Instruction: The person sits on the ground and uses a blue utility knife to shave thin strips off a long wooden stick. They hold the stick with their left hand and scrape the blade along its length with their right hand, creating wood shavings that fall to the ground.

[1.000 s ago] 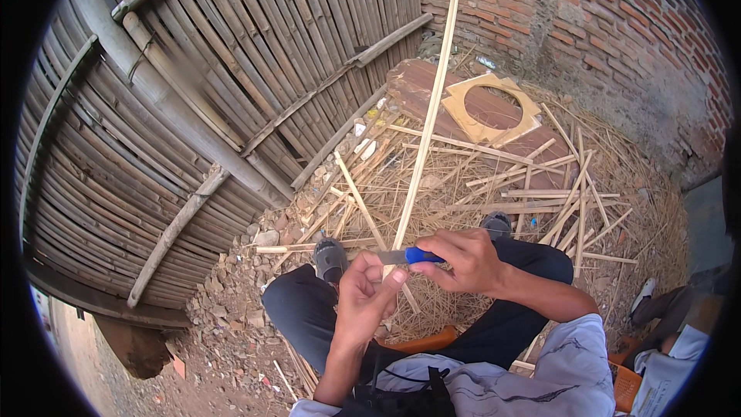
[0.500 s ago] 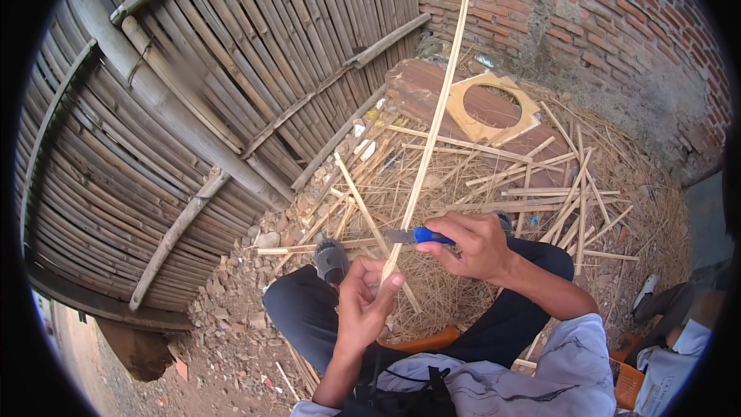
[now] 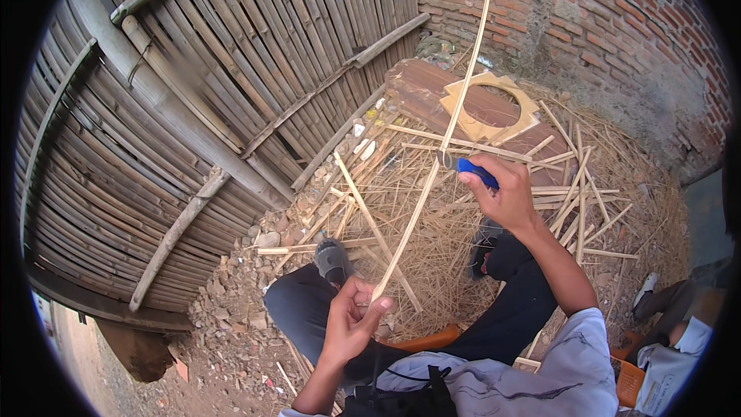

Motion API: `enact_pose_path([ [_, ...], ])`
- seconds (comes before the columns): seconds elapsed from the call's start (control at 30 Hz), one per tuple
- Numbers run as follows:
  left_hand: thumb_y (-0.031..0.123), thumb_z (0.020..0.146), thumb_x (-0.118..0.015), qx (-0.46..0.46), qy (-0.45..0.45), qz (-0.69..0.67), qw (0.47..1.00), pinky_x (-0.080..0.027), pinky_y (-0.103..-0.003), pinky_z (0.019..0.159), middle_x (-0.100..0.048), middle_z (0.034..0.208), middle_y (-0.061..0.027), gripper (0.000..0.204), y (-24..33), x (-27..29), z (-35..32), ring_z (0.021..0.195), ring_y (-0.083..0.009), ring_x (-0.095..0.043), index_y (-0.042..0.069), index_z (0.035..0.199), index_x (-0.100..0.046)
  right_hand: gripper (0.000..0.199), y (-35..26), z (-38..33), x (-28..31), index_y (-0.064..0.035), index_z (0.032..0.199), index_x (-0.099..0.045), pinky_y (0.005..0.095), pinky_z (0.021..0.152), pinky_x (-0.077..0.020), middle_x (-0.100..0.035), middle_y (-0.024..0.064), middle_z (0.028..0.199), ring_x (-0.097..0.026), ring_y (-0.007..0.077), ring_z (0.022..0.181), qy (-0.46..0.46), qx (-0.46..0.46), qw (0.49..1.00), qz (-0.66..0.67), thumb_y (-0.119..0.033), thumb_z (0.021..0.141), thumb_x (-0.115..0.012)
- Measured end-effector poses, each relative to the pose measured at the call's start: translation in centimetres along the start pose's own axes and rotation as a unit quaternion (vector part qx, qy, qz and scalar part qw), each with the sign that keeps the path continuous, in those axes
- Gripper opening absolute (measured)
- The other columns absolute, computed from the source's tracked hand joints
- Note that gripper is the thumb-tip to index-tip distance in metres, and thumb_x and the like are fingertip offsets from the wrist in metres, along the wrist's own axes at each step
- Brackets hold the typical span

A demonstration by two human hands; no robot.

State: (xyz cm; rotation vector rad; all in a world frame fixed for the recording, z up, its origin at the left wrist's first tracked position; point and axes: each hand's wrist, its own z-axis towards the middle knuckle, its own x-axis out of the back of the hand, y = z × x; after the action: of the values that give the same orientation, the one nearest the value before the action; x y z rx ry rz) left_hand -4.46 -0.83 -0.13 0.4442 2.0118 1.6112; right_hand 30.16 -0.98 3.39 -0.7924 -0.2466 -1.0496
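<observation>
A long, thin strip of pale bamboo (image 3: 413,225) slants up and away from me, its near end pinched in my left hand (image 3: 353,320). My right hand (image 3: 505,191) is wrapped round the blue handle of a utility knife (image 3: 477,172). The knife's blade lies across the strip, touching it about midway along. Past that point the strip reaches out over a light brown board with a round hole (image 3: 519,118).
Cut strips (image 3: 575,208) and fine shavings (image 3: 432,189) litter the ground before my legs. A brown plank (image 3: 417,89) lies behind. A bamboo fence (image 3: 193,85) rises at left, a brick wall (image 3: 602,23) at the back right. Another person's leg (image 3: 668,301) shows at far right.
My right hand has moved the knife up and away along the strip, from near my left hand to about its middle. The strip now sits lower, with its far tip in view.
</observation>
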Motion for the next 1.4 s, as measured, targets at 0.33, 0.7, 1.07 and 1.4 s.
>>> enact_pose_path([
  [0.33, 0.002, 0.104, -0.073, 0.075, -0.02, 0.066, 0.995, -0.029, -0.021, 0.049, -0.064, 0.081, 0.0012, 0.018, -1.1, 5.6, -3.8, 0.058, 0.0018, -0.044, 0.003, 0.11, -0.055, 0.034, 8.3, 3.0, 3.6, -0.0006, 0.111, -0.078, 0.0342, 0.056, -0.0433, -0.064, 0.009, 0.066, -0.06, 0.0158, 0.058, 0.086, -0.131, 0.984, -0.086, -0.034, 0.105, -0.073],
  [0.7, 0.0, 0.101, -0.077, 0.131, -0.022, 0.098, 0.986, -0.035, -0.022, 0.053, -0.066, 0.084, 0.0009, 0.018, 0.1, 15.2, -8.6, 0.063, -0.0002, -0.05, 0.002, 0.107, -0.06, 0.043, 15.3, 3.1, 5.2, 0.0002, 0.113, -0.079, 0.0339, 0.064, -0.0453, -0.068, 0.0087, 0.074, -0.056, 0.0138, 0.066, 0.196, -0.159, 0.962, -0.1, -0.041, 0.106, -0.07],
  [1.07, 0.0, 0.098, -0.077, -0.038, 0.196, 0.182, 0.963, -0.054, -0.022, 0.071, -0.077, 0.092, -0.008, 0.024, 0.8, 16.5, -9.4, 0.08, -0.0076, -0.07, 0.001, 0.114, -0.059, 0.042, 15.0, 2.4, 4.9, -0.0007, 0.105, -0.074, 0.0373, 0.061, -0.0387, -0.056, 0.0038, 0.069, -0.048, 0.0144, 0.065, 0.123, -0.218, 0.965, -0.078, -0.042, 0.107, -0.067],
  [1.4, 0.018, 0.111, -0.065, 0.022, 0.112, 0.062, 0.992, -0.029, -0.019, 0.046, -0.06, 0.077, 0.0, 0.024, 2.2, 10.2, -1.5, 0.053, -0.0011, -0.044, 0.001, 0.127, -0.061, 0.04, 8.8, 2.0, 2.2, -0.0016, 0.122, -0.072, 0.0323, 0.079, -0.0528, -0.077, 0.0098, 0.094, -0.069, 0.0148, 0.084, 0.062, -0.185, 0.98, 0.041, -0.037, 0.104, -0.073],
])
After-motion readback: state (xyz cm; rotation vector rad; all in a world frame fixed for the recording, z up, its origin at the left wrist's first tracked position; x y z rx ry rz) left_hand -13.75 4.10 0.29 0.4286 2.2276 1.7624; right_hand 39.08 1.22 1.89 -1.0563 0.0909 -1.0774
